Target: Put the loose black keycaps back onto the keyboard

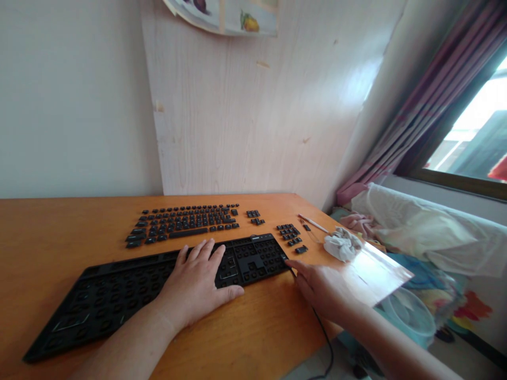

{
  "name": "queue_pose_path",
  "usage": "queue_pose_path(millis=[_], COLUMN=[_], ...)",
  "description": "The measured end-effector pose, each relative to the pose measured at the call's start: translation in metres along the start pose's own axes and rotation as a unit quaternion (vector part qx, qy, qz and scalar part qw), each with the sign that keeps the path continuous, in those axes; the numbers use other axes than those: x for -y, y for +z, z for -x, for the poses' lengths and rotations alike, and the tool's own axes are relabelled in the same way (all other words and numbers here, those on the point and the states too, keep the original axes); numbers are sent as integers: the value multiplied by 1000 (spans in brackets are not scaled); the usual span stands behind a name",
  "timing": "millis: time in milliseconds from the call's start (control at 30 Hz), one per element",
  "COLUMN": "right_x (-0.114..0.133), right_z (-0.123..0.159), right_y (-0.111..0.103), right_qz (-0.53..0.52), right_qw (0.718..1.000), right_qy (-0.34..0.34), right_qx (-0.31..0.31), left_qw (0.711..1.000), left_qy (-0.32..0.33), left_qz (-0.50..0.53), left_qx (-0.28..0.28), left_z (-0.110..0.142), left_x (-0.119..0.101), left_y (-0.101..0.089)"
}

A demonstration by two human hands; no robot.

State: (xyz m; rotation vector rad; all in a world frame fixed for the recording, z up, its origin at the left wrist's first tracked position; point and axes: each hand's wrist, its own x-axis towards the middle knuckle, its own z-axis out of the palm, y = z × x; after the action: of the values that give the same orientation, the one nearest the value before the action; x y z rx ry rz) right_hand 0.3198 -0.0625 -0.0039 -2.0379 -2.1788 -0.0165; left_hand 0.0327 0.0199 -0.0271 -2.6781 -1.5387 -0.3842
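Note:
A black keyboard [253, 259] stripped of nearly all its keycaps lies slanted across the table. My left hand [198, 282] rests palm down on its middle, fingers spread and thumb out to the right. At the right end of the keyboard, my right hand [317, 282] has its index finger reaching onto the number pad's edge, with the other fingers curled under. By that fingertip sits a small black keycap [283, 257], which the fingers appear to grip. Loose keycaps [190, 219] lie in rows behind the keyboard, and a number-pad group [288, 231] lies to the right.
On the wooden table [71, 227], a pen [312, 222], a small wire tool [307, 228], a crumpled whitish cloth [343, 244] and a glossy sheet [378, 272] lie at the right. A cable [325, 335] hangs off the front edge. Bags and a plastic tub [410, 314] stand beyond.

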Motion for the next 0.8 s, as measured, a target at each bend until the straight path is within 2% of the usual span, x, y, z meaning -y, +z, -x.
queue_pose_path(millis=[433, 500, 667, 800], right_x=[4, 1, -14, -21], right_z=[-2, -3, -1, 4], right_y=[3, 6, 16, 24], right_qz=[-26, -49, -110, -150], right_qw=[999, 998, 987, 981], right_qy=[0, 2, 65, 62], right_qx=[-19, -29, -93, -102], left_qw=[1000, 1000, 1000, 1000], left_qy=[-3, -2, -5, -5], left_qz=[8, 9, 9, 2], left_qx=[10, 7, 7, 4], left_z=[-1, -1, 0, 0], left_x=[-3, -3, -1, -1], left_y=[-4, -3, -2, -2])
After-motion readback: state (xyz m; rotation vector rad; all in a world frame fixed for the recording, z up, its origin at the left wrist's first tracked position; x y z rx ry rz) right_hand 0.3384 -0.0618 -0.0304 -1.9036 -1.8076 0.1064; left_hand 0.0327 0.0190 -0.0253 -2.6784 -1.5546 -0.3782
